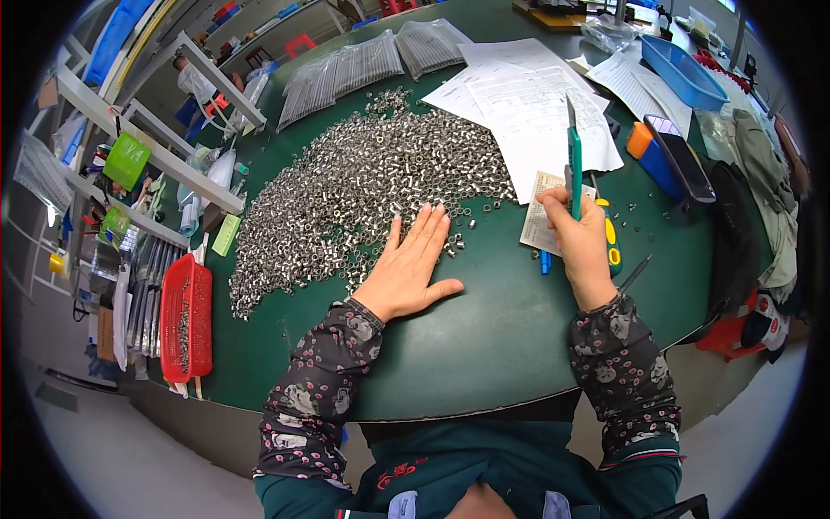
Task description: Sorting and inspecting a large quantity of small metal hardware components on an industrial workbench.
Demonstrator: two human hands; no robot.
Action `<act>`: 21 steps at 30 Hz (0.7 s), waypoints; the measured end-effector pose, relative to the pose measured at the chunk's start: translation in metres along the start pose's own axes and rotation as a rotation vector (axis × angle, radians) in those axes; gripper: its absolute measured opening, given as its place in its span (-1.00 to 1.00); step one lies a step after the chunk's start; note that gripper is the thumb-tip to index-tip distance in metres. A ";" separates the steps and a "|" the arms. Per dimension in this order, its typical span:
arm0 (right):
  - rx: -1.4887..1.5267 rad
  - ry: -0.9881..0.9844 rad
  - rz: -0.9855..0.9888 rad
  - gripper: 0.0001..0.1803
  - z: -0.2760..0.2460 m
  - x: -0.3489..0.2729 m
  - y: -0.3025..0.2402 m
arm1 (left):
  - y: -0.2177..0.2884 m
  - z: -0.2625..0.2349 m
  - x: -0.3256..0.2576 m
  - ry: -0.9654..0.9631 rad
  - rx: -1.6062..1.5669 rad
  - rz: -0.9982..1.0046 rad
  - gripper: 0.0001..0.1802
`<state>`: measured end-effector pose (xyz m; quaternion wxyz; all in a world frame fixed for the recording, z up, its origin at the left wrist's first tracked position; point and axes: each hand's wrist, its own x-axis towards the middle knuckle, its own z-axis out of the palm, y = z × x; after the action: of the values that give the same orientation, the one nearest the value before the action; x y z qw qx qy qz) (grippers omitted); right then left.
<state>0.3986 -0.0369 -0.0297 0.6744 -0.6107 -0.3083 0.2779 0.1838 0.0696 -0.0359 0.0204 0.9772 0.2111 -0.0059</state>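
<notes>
My left hand (405, 275) lies palm down with its fingers spread, the fingertips on the near edge of a wide pile of small silvery metal rings (372, 173). Upright in my right hand (577, 245) is a green utility knife (575, 156), its narrow blade pointing away from me. Below that hand a small printed card (538, 227) lies on the green table, partly covered. Beside it are a blue pen-like object (545, 262), largely hidden, and a yellow-and-dark handled tool (613, 251), partly behind the hand.
A red basket (199, 320) holding small metal parts stands at the left edge. Behind the pile are bagged metal tubes (367, 65). Paper sheets (536, 112) lie beyond my right hand, with a phone (683, 160) and a blue tray (683, 73) farther right.
</notes>
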 end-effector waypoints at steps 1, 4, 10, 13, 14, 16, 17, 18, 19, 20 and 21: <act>-0.003 0.001 0.001 -0.86 -0.001 0.000 -0.001 | -0.003 0.002 0.000 0.010 -0.034 -0.022 -0.05; -0.005 -0.007 -0.007 -0.85 -0.001 0.001 0.001 | -0.002 0.001 -0.005 -0.008 0.009 -0.036 -0.04; -0.010 -0.002 -0.003 -0.84 0.000 0.000 -0.002 | 0.017 -0.005 0.001 0.078 -0.064 0.079 -0.03; -0.002 0.009 -0.009 -0.84 -0.002 0.001 0.000 | 0.015 0.001 0.004 -0.017 -0.029 0.026 -0.05; -0.004 0.014 -0.017 -0.83 -0.003 0.001 0.001 | 0.013 0.002 0.003 -0.033 -0.051 0.001 -0.05; -0.011 0.015 -0.024 -0.83 -0.002 0.001 0.000 | 0.010 0.001 -0.002 -0.036 -0.082 -0.027 -0.04; -0.020 0.012 -0.033 -0.83 -0.001 0.001 0.000 | 0.010 0.001 -0.001 -0.039 -0.080 -0.023 -0.04; -0.019 0.014 -0.031 -0.83 -0.001 0.001 0.000 | 0.010 0.001 -0.002 -0.048 -0.075 -0.043 -0.03; -0.028 0.012 -0.036 -0.83 -0.001 0.001 0.000 | 0.010 0.001 -0.003 -0.056 -0.069 -0.062 -0.03; -0.039 0.011 -0.042 -0.83 -0.001 0.001 0.001 | 0.011 0.002 -0.002 -0.058 -0.069 -0.060 -0.03; -0.039 0.010 -0.041 -0.83 -0.001 0.001 0.000 | 0.012 0.004 -0.002 -0.019 -0.052 -0.055 -0.03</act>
<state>0.4001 -0.0373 -0.0299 0.6696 -0.6186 -0.3226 0.2547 0.1872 0.0581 -0.0391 0.0477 0.9701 0.2379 -0.0101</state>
